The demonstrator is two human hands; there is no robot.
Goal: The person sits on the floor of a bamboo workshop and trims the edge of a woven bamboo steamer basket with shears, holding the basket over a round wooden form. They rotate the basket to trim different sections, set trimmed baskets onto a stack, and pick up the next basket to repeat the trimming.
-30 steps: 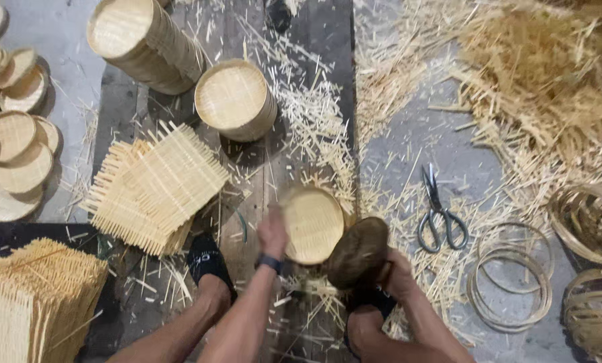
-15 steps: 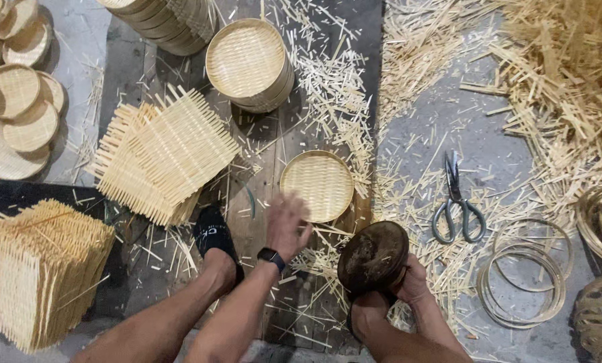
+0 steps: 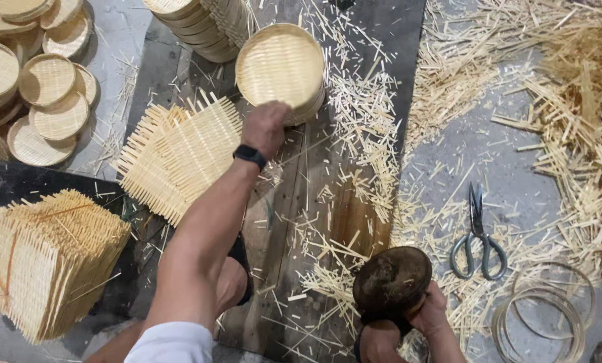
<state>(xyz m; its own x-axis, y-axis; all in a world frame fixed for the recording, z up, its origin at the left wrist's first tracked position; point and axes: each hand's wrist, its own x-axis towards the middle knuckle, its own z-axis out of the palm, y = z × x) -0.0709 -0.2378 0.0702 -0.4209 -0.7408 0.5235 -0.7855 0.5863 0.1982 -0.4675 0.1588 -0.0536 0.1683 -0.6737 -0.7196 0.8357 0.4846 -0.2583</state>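
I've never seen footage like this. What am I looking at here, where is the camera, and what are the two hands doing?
There is no machine here: a person works with bare hands, and a camera worn on the head looks down at them. That is why you see arms from above.

The left hand, with a dark watch on the wrist, reaches forward and rests on the rim of a round woven bamboo tray that tops a small stack. The right hand grips a dark, rounded wooden block close to the body.

They work over a dark wooden board littered with trimmed bamboo slivers. To the left lie square woven mats with loose ends, and finished round trays. To the right lie scissors and thin bamboo hoops.
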